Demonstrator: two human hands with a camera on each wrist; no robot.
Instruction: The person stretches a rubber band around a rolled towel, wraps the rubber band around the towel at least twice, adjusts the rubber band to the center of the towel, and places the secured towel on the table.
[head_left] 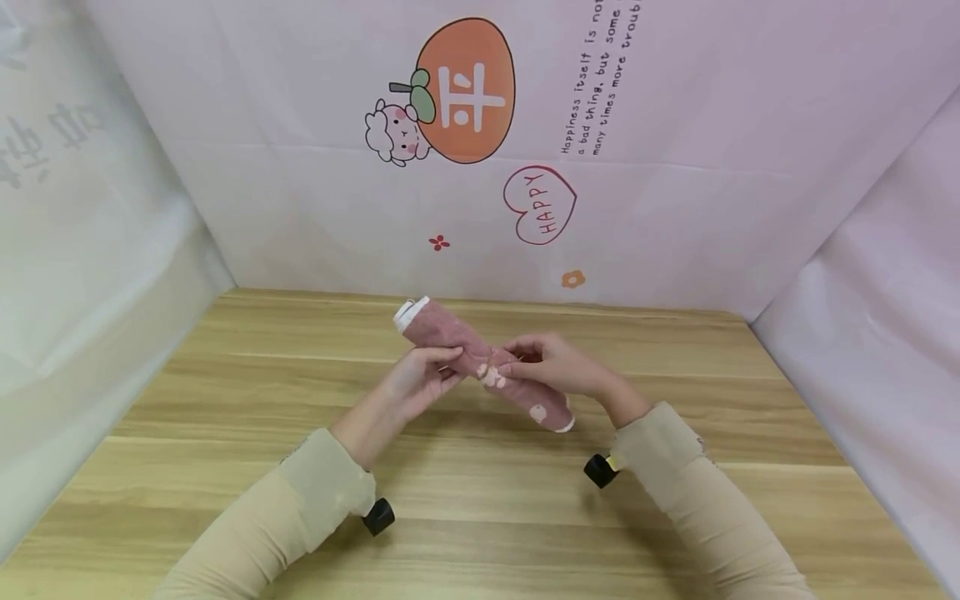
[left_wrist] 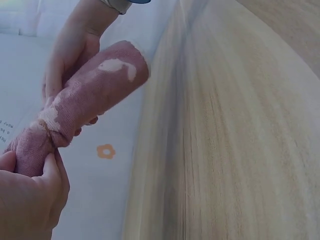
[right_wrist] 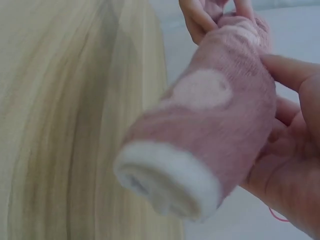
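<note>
Both hands hold a rolled pink towel up over the table, slanting from upper left to lower right in the head view. It has pale patches and white hems, and its open rolled end faces the right wrist camera. A thin tan band cinches the roll at its middle. My left hand pinches the roll just left of the band, thumb on top. My right hand grips it close to the band from the other side, fingertips right at the cinched part.
A wood-grain table lies below both hands. White printed cloth hangs behind its far edge, with more white cloth along both sides. A small black device sits below the left cuff, another black device by the right cuff.
</note>
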